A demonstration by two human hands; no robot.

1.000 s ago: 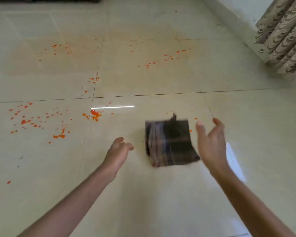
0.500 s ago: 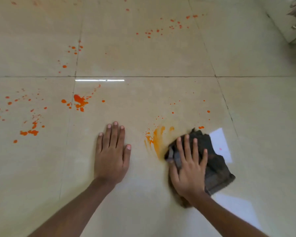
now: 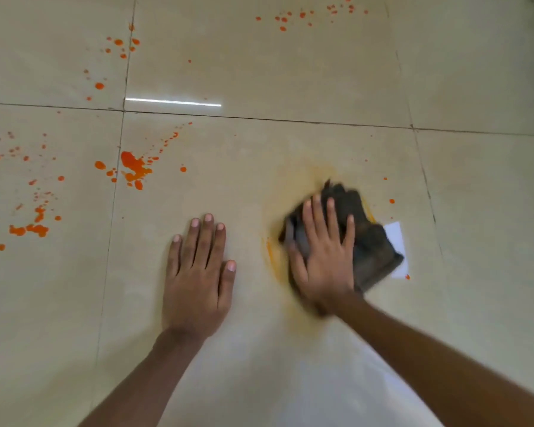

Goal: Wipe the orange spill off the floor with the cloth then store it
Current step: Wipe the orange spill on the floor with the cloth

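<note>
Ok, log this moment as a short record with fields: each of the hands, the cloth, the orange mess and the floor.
left hand: flat on the floor, fingers straight, holding nothing
right hand: pressed flat on the cloth, motion-blurred
cloth: dark, bunched, on the floor under the right hand
smear: pale orange haze around the cloth
spill: bright orange splatter left of the left hand, more drops further left and at the top
floor: glossy beige tiles, dark grout lines

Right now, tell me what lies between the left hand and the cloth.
From the left hand, bare tile, then a thin orange smear beside the cloth; the head view shows it.
</note>
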